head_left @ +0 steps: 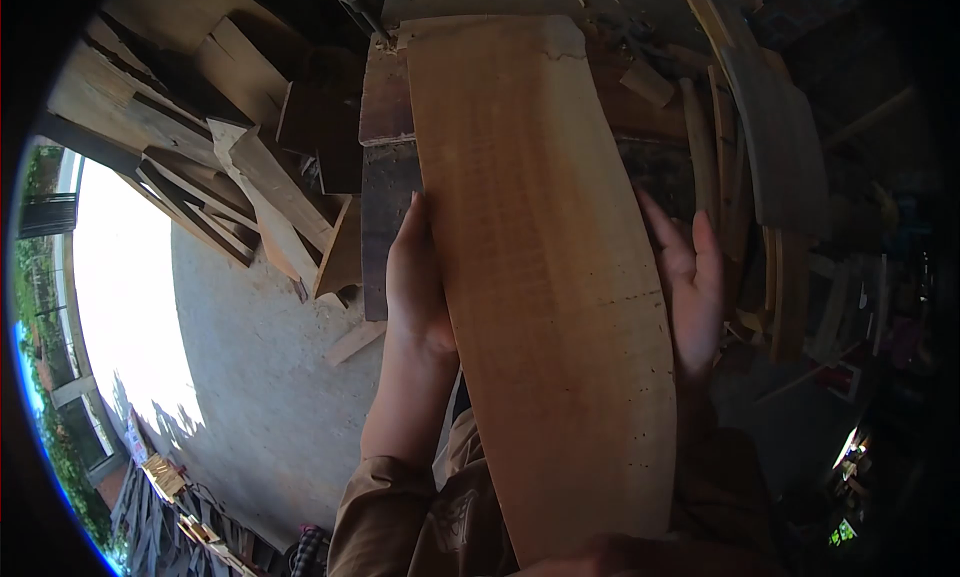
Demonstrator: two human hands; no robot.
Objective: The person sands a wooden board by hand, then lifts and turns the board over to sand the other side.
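A long wooden board (535, 277) runs from the bottom of the view up over a dark workbench (388, 207). Its face is reddish brown with a paler strip along the right side, where small dark holes and a short dark line show. My left hand (415, 282) grips the board's left edge, most of its fingers hidden underneath. On the opposite edge, my right hand (692, 292) holds the board from the side, with some fingers behind it and one raised beside it. The board's far end is at the back of the bench, near a metal part (355, 7).
Offcuts and planks (265, 197) are stacked at the left on a concrete floor (240, 377). More boards (775, 127) lean at the right. A wood scrap (648, 82) lies on the bench's far side. Thin strips (150, 517) are piled at lower left, near a bright opening.
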